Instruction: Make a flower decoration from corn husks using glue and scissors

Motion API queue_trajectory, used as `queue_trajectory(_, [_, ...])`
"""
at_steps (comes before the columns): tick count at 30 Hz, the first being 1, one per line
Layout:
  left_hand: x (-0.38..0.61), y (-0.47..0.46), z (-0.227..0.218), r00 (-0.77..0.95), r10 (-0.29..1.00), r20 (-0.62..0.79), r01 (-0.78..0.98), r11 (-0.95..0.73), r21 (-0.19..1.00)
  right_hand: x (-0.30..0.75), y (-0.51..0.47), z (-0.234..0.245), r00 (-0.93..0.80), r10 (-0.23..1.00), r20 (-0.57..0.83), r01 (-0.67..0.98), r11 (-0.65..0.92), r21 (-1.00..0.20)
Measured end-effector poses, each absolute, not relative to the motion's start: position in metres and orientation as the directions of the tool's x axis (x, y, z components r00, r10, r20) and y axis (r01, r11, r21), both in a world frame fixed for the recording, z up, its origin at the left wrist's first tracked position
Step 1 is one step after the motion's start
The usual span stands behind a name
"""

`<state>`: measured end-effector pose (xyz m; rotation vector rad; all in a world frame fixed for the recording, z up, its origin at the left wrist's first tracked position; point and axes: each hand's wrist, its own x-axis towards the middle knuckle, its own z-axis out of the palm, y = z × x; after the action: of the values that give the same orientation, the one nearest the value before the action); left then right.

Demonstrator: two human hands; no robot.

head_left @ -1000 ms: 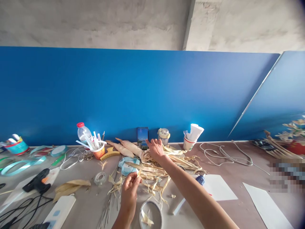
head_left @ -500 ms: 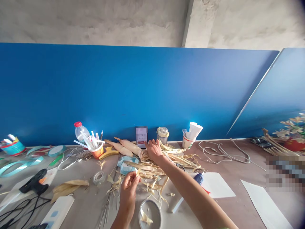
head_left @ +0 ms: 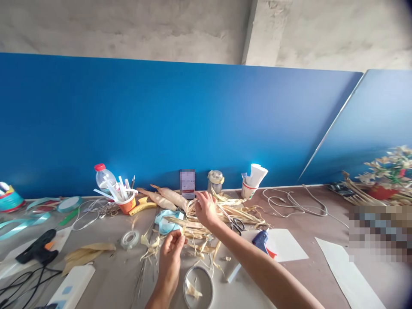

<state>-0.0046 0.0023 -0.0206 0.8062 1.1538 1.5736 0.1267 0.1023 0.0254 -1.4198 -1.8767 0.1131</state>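
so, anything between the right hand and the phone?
Nothing visible. The right hand has its fingertips by the phone's lower right corner; the husk strips spread lower, and the jar stands off to the right. Contact can't be told.

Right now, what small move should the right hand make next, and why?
Perhaps a light tap on the lit phone: the right hand is right beside it, holding nothing visible, while the left hand pinches a small pale piece.

Behind the grey-brown table stands a blue partition, and above it a grey wall, probably concrete.
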Motion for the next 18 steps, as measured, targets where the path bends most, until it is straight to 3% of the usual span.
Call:
queue_trajectory(3, [-0.001,0.001,-0.020,-0.252,0.967,-0.028,-0.362,-0.067,0.930,0.133,0.067,0.025,-0.049,0.898,0.436,0.592,0.378,-0.712])
queue_trajectory(6, [0.004,-0.003,-0.015,-0.192,0.981,-0.023,-0.407,-0.058,0.912,0.137,0.037,0.024,-0.058,0.933,0.356,0.404,0.348,-0.846])
queue_trajectory(12, [0.016,-0.006,-0.005,-0.065,0.998,-0.011,-0.503,-0.023,0.864,0.126,0.005,0.021,-0.076,0.969,0.236,0.237,0.247,-0.940])
queue_trajectory(18, [0.017,-0.008,0.001,0.000,0.999,-0.048,-0.570,0.040,0.821,0.120,-0.004,0.014,-0.019,0.972,0.236,0.108,0.236,-0.966])
